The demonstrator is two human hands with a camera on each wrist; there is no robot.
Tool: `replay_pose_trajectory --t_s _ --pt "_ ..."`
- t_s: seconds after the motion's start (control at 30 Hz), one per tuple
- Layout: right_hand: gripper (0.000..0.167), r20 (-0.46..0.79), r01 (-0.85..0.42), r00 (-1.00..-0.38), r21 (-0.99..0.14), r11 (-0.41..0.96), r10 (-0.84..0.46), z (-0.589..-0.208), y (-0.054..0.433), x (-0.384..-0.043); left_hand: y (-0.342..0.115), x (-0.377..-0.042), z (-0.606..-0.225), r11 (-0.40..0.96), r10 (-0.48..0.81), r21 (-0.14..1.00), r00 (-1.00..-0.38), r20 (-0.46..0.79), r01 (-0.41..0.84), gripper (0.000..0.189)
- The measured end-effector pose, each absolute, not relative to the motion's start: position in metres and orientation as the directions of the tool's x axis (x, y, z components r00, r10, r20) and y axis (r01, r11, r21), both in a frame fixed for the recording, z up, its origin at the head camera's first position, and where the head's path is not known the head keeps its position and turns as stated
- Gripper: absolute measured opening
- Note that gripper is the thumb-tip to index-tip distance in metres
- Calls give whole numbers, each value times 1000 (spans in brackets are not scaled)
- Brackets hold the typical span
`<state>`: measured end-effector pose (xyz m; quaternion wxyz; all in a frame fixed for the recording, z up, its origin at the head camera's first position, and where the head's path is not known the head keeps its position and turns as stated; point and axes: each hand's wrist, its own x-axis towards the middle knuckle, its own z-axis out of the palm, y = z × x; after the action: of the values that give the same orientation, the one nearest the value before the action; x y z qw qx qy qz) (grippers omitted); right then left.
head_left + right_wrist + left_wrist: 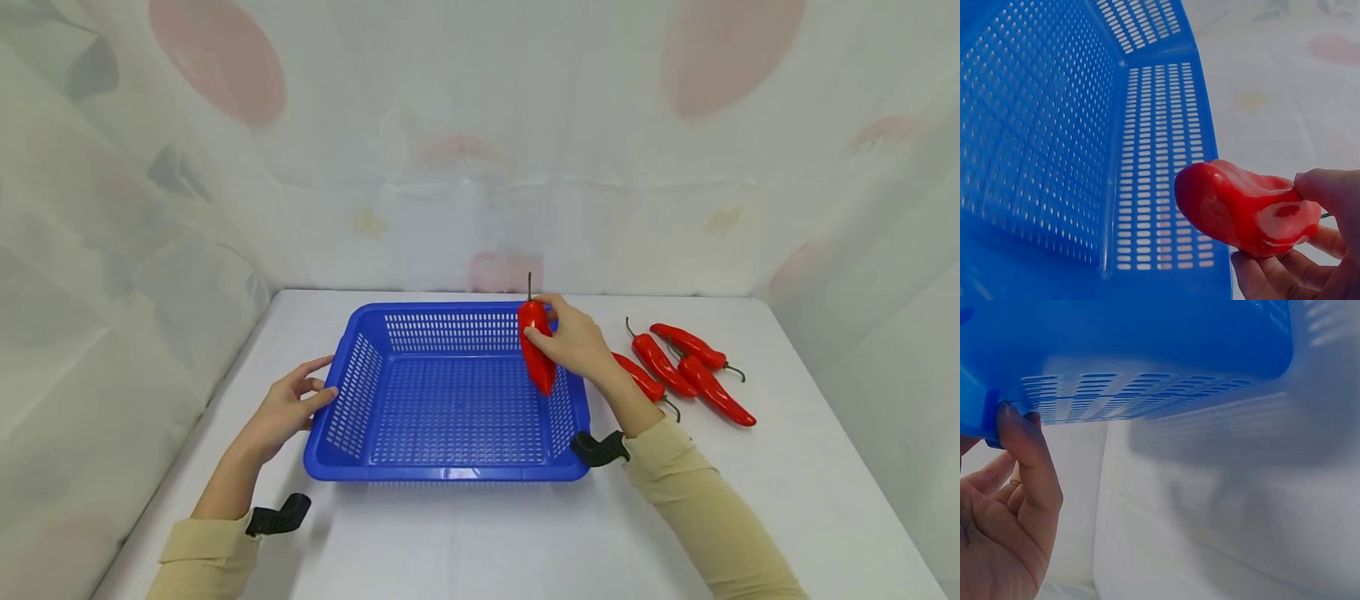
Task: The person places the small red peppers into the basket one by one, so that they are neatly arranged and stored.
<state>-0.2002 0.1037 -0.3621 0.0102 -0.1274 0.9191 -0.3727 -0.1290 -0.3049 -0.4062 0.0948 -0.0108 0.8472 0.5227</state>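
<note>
Evidently, one grip to steady, one to hold aloft

At centre-left, the left hand [285, 410] pinches a blue, rectangular, perforated plastic basket [390, 473] by its left edge, fingers partly curled, seemingly to steady it. At centre-right, the right hand [576, 340] curls round a glossy red, tapering pepper [537, 352], leaving stem and tip free, over the basket's right end. Four similar red peppers [712, 390] lie at right on a white tabletop [810, 500], presumably for easy reach.
</note>
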Motion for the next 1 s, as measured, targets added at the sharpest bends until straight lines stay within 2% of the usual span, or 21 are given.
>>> replay_pose_trajectory --t_s 0.3,0.63,1.0 --pt "59 56 -223 -965 -693 686 -258 -366 87 -206 -302 -130 -406 465 83 879 -983 -164 -108 64" --pt "60 -13 -157 -966 -765 624 -259 -377 67 -209 -301 -132 -406 462 91 880 -982 -166 -106 64" --pt "59 3 -180 -952 -816 549 -307 -388 39 -213 -307 -131 -408 465 85 878 -981 -172 -114 63"
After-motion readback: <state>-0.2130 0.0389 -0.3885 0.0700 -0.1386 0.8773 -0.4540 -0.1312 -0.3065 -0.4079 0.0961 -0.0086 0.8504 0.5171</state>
